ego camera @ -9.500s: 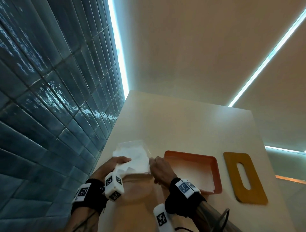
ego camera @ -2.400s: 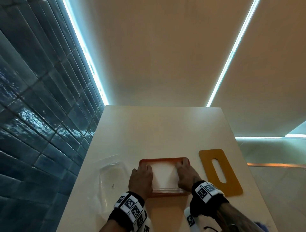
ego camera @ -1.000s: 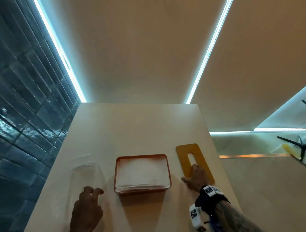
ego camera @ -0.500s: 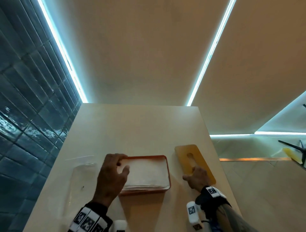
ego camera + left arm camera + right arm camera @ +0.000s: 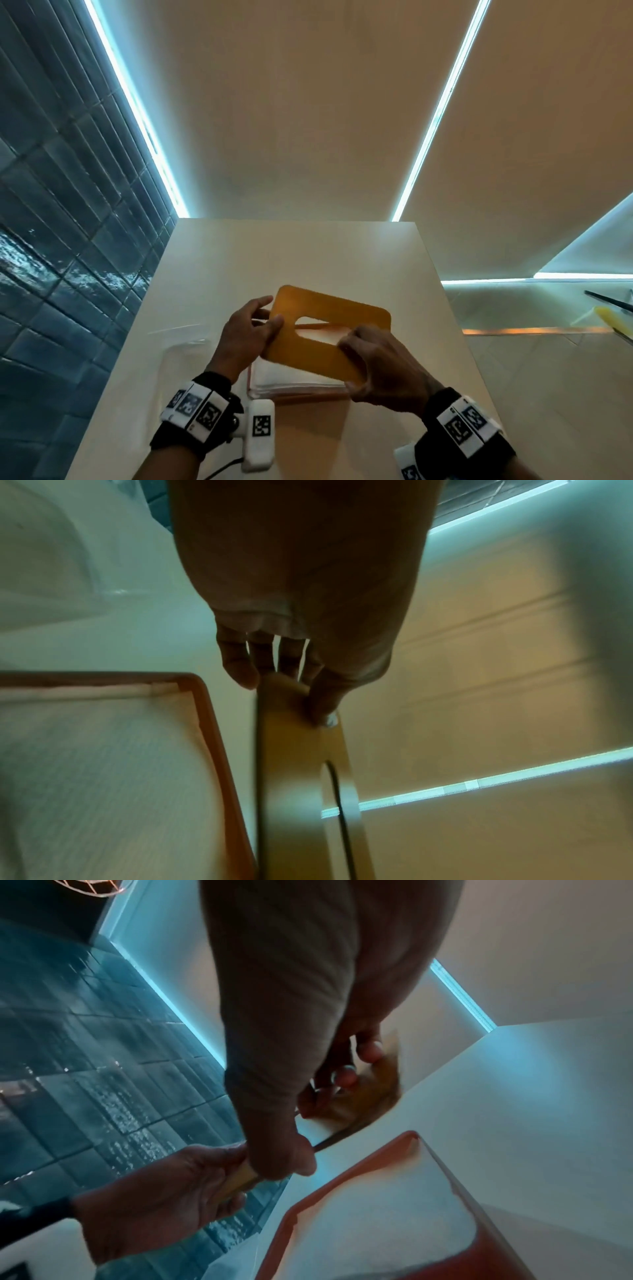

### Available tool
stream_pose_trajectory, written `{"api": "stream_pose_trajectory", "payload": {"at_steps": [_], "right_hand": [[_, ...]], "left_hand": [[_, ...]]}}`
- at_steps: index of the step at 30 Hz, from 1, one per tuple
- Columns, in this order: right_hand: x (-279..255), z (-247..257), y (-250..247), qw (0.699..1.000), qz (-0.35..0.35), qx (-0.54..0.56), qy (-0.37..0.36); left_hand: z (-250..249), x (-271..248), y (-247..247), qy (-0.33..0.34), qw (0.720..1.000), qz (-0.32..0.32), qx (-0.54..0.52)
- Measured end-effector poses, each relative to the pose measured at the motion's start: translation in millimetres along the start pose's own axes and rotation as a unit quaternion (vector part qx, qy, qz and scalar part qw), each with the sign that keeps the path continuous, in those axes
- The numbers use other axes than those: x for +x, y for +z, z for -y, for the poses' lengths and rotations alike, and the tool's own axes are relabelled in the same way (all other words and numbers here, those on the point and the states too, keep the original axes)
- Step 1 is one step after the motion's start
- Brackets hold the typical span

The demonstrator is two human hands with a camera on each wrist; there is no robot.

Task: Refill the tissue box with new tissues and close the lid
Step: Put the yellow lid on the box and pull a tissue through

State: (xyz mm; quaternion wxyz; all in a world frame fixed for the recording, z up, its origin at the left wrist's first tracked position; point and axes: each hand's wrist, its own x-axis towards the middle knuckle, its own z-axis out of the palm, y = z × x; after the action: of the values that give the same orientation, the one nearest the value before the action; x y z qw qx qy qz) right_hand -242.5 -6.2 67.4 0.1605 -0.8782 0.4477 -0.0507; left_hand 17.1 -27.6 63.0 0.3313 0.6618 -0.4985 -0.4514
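Note:
The orange tissue box (image 5: 298,395) sits on the pale table, filled with a stack of white tissues (image 5: 291,377). Both hands hold the yellow slotted lid (image 5: 342,308) tilted in the air above the box. My left hand (image 5: 272,313) pinches its left edge, thumb on top. My right hand (image 5: 352,366) grips the near right corner. In the left wrist view the lid (image 5: 294,764) is seen edge-on beside the box rim (image 5: 212,723). The right wrist view shows both hands on the lid (image 5: 369,1096) over the tissues (image 5: 377,1218).
An empty clear plastic wrapper (image 5: 185,353) lies flat on the table (image 5: 308,253) to the left of the box. A dark blue tiled wall (image 5: 68,240) runs along the table's left side. The table's right edge drops off to the floor.
The right hand has lifted the lid off the table at the right and brought it over the box. The left hand has left the box and taken the lid's left edge.

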Motion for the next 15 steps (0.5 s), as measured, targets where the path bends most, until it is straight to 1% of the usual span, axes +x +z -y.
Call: {"api": "stream_pose_trajectory", "payload": {"at_steps": [2, 3, 4, 5, 6, 7, 8, 9, 10, 11, 12, 15], "right_hand": [[1, 3, 5, 1.000, 0.010, -0.009, -0.027], [1, 4, 8, 1.000, 0.002, 0.000, -0.024], [1, 2, 12, 1.000, -0.020, 0.022, -0.006], [1, 0, 17, 0.996, -0.055, 0.059, 0.032], [2, -4, 22, 0.986, -0.092, 0.110, 0.088], [3, -8, 28, 0.965, -0.119, 0.172, 0.155], [6, -12, 34, 0.938, -0.130, 0.237, 0.218], [8, -16, 39, 0.910, -0.126, 0.294, 0.264], [10, -18, 44, 0.889, -0.120, 0.333, 0.291], [13, -20, 49, 0.877, -0.123, 0.349, 0.306], [15, -21, 53, 0.873, -0.135, 0.347, 0.316], [25, -21, 58, 0.878, -0.168, 0.299, 0.333]], "left_hand": [[8, -6, -7, -0.025, 0.999, 0.006, -0.042], [13, -9, -9, -0.041, 0.996, 0.002, -0.075], [17, -12, -11, -0.054, 0.993, -0.006, -0.104], [22, -15, -12, -0.064, 0.990, -0.017, -0.124], [27, -17, -11, -0.071, 0.988, -0.026, -0.134], [33, -20, -10, -0.077, 0.987, -0.034, -0.139], [39, -21, -7, -0.083, 0.986, -0.041, -0.139], [46, -21, -3, -0.091, 0.985, -0.049, -0.136], [52, -21, 1, -0.098, 0.985, -0.062, -0.125], [58, -21, 5, -0.104, 0.986, -0.078, -0.104], [62, -21, 9, -0.106, 0.987, -0.093, -0.075], [63, -21, 19, -0.084, 0.987, -0.138, 0.021]]}}
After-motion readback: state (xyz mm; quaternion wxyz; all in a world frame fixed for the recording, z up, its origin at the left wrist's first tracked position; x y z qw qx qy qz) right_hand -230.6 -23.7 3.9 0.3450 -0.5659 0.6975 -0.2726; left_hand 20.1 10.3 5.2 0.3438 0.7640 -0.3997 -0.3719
